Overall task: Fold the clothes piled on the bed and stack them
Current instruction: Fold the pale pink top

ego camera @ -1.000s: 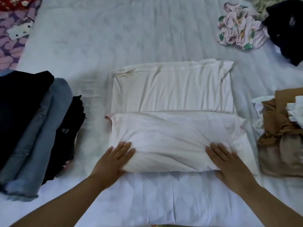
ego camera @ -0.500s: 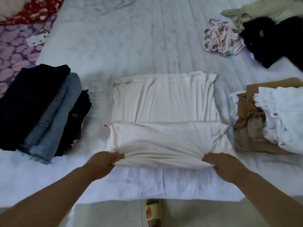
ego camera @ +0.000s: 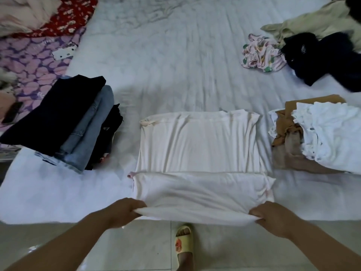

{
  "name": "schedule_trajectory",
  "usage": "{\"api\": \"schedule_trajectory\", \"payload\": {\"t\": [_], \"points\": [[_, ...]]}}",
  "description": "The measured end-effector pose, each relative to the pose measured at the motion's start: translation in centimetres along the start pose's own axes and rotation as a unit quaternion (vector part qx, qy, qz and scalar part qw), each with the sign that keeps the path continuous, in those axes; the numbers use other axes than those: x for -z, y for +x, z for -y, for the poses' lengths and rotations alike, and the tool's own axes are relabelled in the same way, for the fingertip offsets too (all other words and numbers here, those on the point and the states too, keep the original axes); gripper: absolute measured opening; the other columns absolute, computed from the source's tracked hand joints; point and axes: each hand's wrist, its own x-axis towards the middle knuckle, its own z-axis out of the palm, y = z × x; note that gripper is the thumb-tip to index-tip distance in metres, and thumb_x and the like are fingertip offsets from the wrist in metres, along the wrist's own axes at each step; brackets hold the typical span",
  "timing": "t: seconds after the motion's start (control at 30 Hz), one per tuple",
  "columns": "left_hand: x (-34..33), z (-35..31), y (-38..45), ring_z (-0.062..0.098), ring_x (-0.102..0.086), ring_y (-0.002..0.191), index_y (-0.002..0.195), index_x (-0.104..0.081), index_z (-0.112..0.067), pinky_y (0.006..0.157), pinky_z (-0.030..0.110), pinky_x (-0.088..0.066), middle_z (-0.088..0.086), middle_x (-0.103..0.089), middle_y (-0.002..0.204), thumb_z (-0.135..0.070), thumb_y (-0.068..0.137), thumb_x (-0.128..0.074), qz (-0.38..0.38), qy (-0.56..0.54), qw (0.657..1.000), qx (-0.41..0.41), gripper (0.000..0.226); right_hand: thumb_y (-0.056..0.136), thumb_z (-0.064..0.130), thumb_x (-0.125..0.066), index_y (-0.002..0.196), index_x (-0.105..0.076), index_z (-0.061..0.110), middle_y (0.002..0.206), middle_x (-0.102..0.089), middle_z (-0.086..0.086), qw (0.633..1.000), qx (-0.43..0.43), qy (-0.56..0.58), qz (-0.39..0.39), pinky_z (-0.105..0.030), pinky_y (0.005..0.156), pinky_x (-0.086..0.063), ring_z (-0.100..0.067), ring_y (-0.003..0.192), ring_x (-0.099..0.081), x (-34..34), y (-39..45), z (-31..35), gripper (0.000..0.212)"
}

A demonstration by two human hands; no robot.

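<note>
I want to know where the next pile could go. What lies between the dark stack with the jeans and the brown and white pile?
In the head view, only the cream garment that both hands grip, with strips of bare bedsheet beside it.

Soft matt cream jersey garment (ego camera: 199,145) lies on a wrinkled white cotton sheet (ego camera: 175,65), above glossy floor tiles (ego camera: 136,247).

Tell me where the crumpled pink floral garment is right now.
In the head view, the crumpled pink floral garment lies on the white bed sheet at upper right, touching the black clothing on its right, below the pale green garment.
</note>
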Motion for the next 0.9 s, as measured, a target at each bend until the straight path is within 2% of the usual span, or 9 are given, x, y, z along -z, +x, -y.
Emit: {"api": "schedule_trajectory", "payload": {"t": [0.03,0.13,0.23,0.3,0.4,0.6,0.73,0.83,0.9], "points": [[1.3,-0.1,0.2,0.000,-0.058,0.082,0.082,-0.060,-0.043,0.074,0.013,-0.040,-0.014,-0.065,0.086,-0.020,0.091,-0.057,-0.004,-0.025,1.000,0.003,0.026,0.094,0.033,-0.051,0.090,-0.062,0.033,0.097,-0.062,0.012,0.999,-0.031,0.017,0.000,-0.016,0.071,-0.032,-0.010,0.103,-0.053,1.8,0.1,-0.1,0.012],[5.9,-0.3,1.6,-0.003,-0.056,0.065,0.071,-0.066,-0.031,0.065,0.015,-0.043,-0.004,-0.068,0.075,-0.016,0.085,-0.067,-0.067,-0.076,0.995,0.011,0.021,0.092,0.036,-0.054,0.061,-0.032,0.032,0.063,-0.037,0.015,0.994,-0.102,0.015,-0.046,-0.023,0.060,-0.031,-0.010,0.082,-0.050,6.3,2.0,-2.5,0.039],[10.2,-0.5,3.7,0.002,-0.050,0.057,0.072,-0.067,-0.023,0.052,0.013,-0.036,-0.007,-0.060,0.064,-0.013,0.086,-0.066,-0.176,-0.133,0.975,0.025,0.017,0.087,0.014,-0.062,0.064,-0.043,0.031,0.063,-0.048,0.011,0.981,-0.095,0.037,-0.164,-0.030,0.060,-0.038,-0.020,0.069,-0.055,10.2,4.5,-4.4,0.034],[13.1,-0.7,5.6,0.010,-0.049,0.062,0.081,-0.068,-0.013,0.054,0.016,-0.036,-0.001,-0.059,0.069,-0.010,0.090,-0.062,-0.223,-0.185,0.957,0.029,0.011,0.081,-0.002,-0.064,0.077,-0.063,0.014,0.073,-0.065,-0.005,0.964,-0.110,0.045,-0.239,-0.035,0.062,-0.045,-0.029,0.069,-0.063,12.4,6.9,-5.7,0.016],[16.8,-0.7,8.6,0.011,-0.054,0.070,0.087,-0.066,-0.014,0.061,0.014,-0.040,-0.003,-0.062,0.076,-0.010,0.092,-0.057,-0.270,-0.186,0.945,0.012,0.011,0.077,-0.007,-0.061,0.087,-0.067,0.002,0.079,-0.067,-0.019,0.947,-0.137,0.021,-0.290,-0.049,0.068,-0.051,-0.038,0.072,-0.065,15.7,10.6,-7.2,0.015],[20.7,-0.2,15.8,0.016,-0.057,0.099,0.117,-0.062,-0.011,0.077,0.013,-0.038,0.003,-0.062,0.109,-0.015,0.096,-0.052,-0.400,-0.217,0.887,0.073,0.024,0.080,-0.001,-0.058,0.107,-0.064,0.000,0.097,-0.063,-0.022,0.896,-0.248,-0.015,-0.368,-0.046,0.074,-0.048,-0.042,0.085,-0.062,18.8,17.6,-8.3,0.027],[18.2,0.2,18.6,0.027,-0.045,0.129,0.126,-0.058,-0.006,0.106,0.029,-0.030,0.012,-0.051,0.137,-0.030,0.092,-0.051,-0.381,-0.087,0.920,0.021,0.043,0.072,0.015,-0.055,0.100,-0.069,-0.001,0.094,-0.067,-0.024,0.926,-0.159,-0.050,-0.339,-0.049,0.066,-0.056,-0.041,0.079,-0.067,14.3,19.5,-6.5,0.035],[14.7,-0.6,20.2,0.029,-0.045,0.131,0.125,-0.061,-0.010,0.108,0.033,-0.030,0.012,-0.051,0.139,-0.044,0.086,-0.043,-0.290,-0.009,0.955,-0.053,0.055,0.076,0.023,-0.054,0.111,-0.067,0.005,0.114,-0.064,-0.027,0.956,-0.143,-0.046,-0.253,-0.054,0.074,-0.055,-0.045,0.099,-0.064,10.2,20.0,-6.1,0.042],[12.5,-1.6,21.3,0.035,-0.050,0.126,0.124,-0.060,-0.010,0.099,0.046,-0.042,0.014,-0.052,0.137,-0.043,0.085,-0.041,-0.236,0.053,0.966,-0.095,0.054,0.093,0.036,-0.034,0.122,-0.055,0.012,0.123,-0.060,-0.025,0.970,-0.145,-0.040,-0.191,-0.052,0.077,-0.054,-0.044,0.106,-0.061,8.4,19.8,-6.1,0.043]]}}
